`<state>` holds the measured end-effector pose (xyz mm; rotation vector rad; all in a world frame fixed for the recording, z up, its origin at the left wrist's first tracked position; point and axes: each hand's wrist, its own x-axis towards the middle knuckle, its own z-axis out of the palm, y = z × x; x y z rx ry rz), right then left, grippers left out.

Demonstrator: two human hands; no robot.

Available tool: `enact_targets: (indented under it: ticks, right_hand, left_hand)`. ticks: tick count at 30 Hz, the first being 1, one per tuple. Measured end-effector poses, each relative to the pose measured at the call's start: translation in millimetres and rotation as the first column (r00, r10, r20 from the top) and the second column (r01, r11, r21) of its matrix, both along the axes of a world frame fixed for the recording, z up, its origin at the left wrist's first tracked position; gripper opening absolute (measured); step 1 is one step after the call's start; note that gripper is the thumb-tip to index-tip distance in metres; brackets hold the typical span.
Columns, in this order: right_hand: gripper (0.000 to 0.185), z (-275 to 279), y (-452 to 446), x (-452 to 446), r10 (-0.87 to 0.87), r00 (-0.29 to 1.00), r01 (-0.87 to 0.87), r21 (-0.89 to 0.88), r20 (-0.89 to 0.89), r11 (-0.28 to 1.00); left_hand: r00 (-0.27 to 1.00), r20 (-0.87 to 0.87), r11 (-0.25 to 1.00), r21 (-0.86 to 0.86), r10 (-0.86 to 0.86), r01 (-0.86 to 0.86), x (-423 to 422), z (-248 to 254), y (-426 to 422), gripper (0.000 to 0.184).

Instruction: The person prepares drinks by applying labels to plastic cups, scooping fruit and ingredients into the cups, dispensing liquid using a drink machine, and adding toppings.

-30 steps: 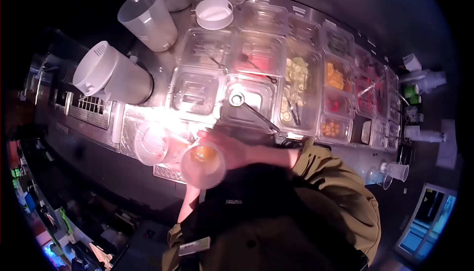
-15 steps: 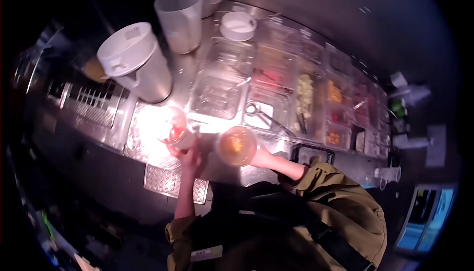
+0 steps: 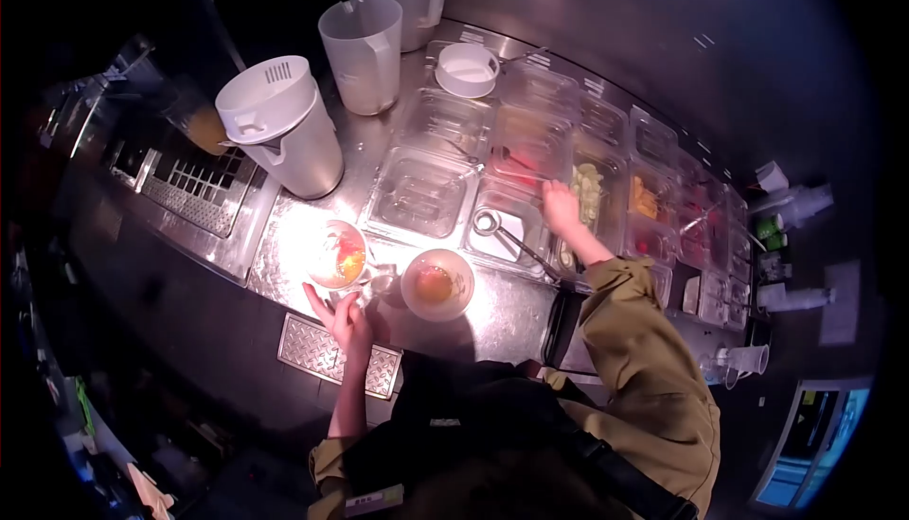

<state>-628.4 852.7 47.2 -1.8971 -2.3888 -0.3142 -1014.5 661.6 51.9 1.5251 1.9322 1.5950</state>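
My left hand [image 3: 348,324] is open, its fingers spread just below a clear cup [image 3: 333,266] with red and orange contents on the lit steel counter. Whether the fingertips touch that cup I cannot tell. To its right a second cup [image 3: 437,285], with amber contents, stands on the counter with no hand on it. Reaching over the food containers, my right hand [image 3: 562,207] is closed on the end of a thin-handled utensil [image 3: 526,168]. The utensil's other end lies over the container of red food [image 3: 519,132]; its shape is unclear.
Clear containers hold sliced pale green pieces [image 3: 587,193] and orange pieces [image 3: 646,198]. A round-ended long-handled tool [image 3: 488,224] rests on a nearer container. A steel pitcher with a white top [image 3: 275,103] and a translucent jug [image 3: 362,56] stand at left.
My right hand has let go of the amber cup, moved up and right over the containers, and closed on the utensil. My left hand has come off the red cup and opened.
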Motion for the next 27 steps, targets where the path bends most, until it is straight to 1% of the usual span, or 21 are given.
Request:
enact_targets:
  ticks: [2,3,4,5,6,7,8,9,10,11,13,14,15,16,17,18,19,21,23,25,27]
  right_hand:
    - [0.027,16.2,7.4,8.3,0.101,0.987,-0.109,-0.06,-0.128,0.992]
    - [0.027,24.9,17.3,12.9,0.073,0.973,-0.114,-0.181,-0.219,0.977]
    - [0.028,39.5,20.3,8.8,0.034,0.954,-0.129,-0.306,-0.298,0.943]
    - [0.03,49.8,13.9,-1.0,-0.06,0.97,-0.04,-0.398,-0.235,0.917]
    - [0.031,45.5,5.4,-6.5,0.076,0.981,-0.118,-0.238,-0.178,0.964]
    - [0.032,38.7,-0.5,-5.5,0.224,0.969,-0.231,-0.065,-0.108,0.971]
    - [0.033,4.1,12.1,6.6,0.263,0.964,-0.259,0.088,-0.035,0.962]
    - [0.025,5.8,16.2,5.2,0.153,0.988,-0.149,-0.098,0.031,0.984]
    - [0.024,-5.7,19.0,11.9,0.161,0.986,-0.161,0.004,0.034,0.987]
    - [0.025,-11.8,24.5,19.4,0.169,0.986,-0.169,-0.017,0.014,0.986]
    - [0.029,-6.6,33.6,33.8,0.216,0.967,-0.235,-0.14,-0.137,0.962]
    - [0.031,-2.8,39.8,38.0,0.228,0.946,-0.275,-0.205,-0.229,0.939]
    - [0.019,10.8,42.0,39.5,0.318,0.912,-0.377,-0.222,-0.259,0.899]
    - [0.015,17.7,50.2,32.9,0.215,0.872,-0.362,-0.282,-0.44,0.889]
    - [0.012,22.9,50.6,34.4,0.077,0.801,-0.343,-0.35,-0.593,0.872]
    - [0.01,32.2,48.6,36.4,-0.085,0.703,-0.323,-0.424,-0.706,0.846]
    - [0.01,40.9,52.6,35.6,-0.028,0.708,-0.353,-0.387,-0.706,0.852]
    - [0.012,57.1,63.0,43.4,-0.079,0.652,-0.358,-0.398,-0.754,0.845]
    - [0.012,80.6,69.4,49.0,-0.113,0.596,-0.364,-0.392,-0.795,0.845]
    - [0.01,124.0,62.5,39.9,-0.108,0.579,-0.335,-0.356,-0.808,0.872]
    - [0.009,169.2,51.4,25.2,-0.085,0.577,-0.3,-0.308,-0.812,0.903]
  left_hand:
    - [0.994,0.021,0.992,-0.067,0.11,-0.108,-10.4,1.8,-20.5,0.019]
    - [0.989,-0.034,0.989,-0.02,0.146,-0.146,-19.3,2.0,-27.6,0.019]
    - [0.976,-0.069,0.977,-0.036,0.206,-0.208,-26.2,2.9,-36.1,0.02]
    - [0.97,-0.038,0.969,-0.048,0.241,-0.242,-31.6,4.3,-43.0,0.019]
    - [0.964,-0.042,0.964,-0.043,0.262,-0.263,-39.2,-0.6,-45.6,0.02]
    - [0.958,-0.046,0.958,-0.037,0.282,-0.284,-46.4,-5.3,-49.4,0.021]
    - [0.955,-0.058,0.956,0.011,0.292,-0.292,-49.2,-9.9,-48.2,0.024]
    - [0.938,-0.059,0.937,-0.061,0.341,-0.344,-44.2,2.1,-45.4,0.026]
    - [0.96,0.028,0.943,0.181,0.279,-0.279,-49.1,-10.1,-41.0,0.027]
    - [0.922,-0.106,0.926,0.117,0.372,-0.36,-45.7,5.9,-36.4,0.026]
    - [0.895,0.112,0.897,0.059,0.431,-0.439,-39.4,2.3,-27.3,0.022]
    - [0.872,0.142,0.879,0.032,0.468,-0.477,-39.4,3.0,-26.6,0.021]
    - [0.86,0.171,0.868,0.048,0.481,-0.495,-40.5,6.5,-28.6,0.021]
    - [0.851,0.204,0.862,0.058,0.483,-0.503,-41.3,8.5,-32.6,0.02]
    - [0.836,0.285,0.856,0.087,0.469,-0.51,-37.4,2.2,-37.4,0.02]
    - [0.831,0.286,0.849,0.092,0.478,-0.52,-39.5,-1.9,-43.6,0.021]
    - [0.816,0.299,0.838,0.084,0.495,-0.539,-42.6,-5.4,-48.6,0.021]
    - [0.801,0.296,0.825,0.072,0.52,-0.561,-52.9,-7.4,-57.8,0.022]
    - [0.797,0.256,0.805,0.099,0.547,-0.585,-72.5,-0.2,-61.3,0.023]
    - [0.819,0.185,0.803,0.169,0.543,-0.571,-102.3,18.6,-48.3,0.025]
    - [0.844,0.067,0.806,0.264,0.533,-0.53,-149.9,44.1,-10.7,0.028]
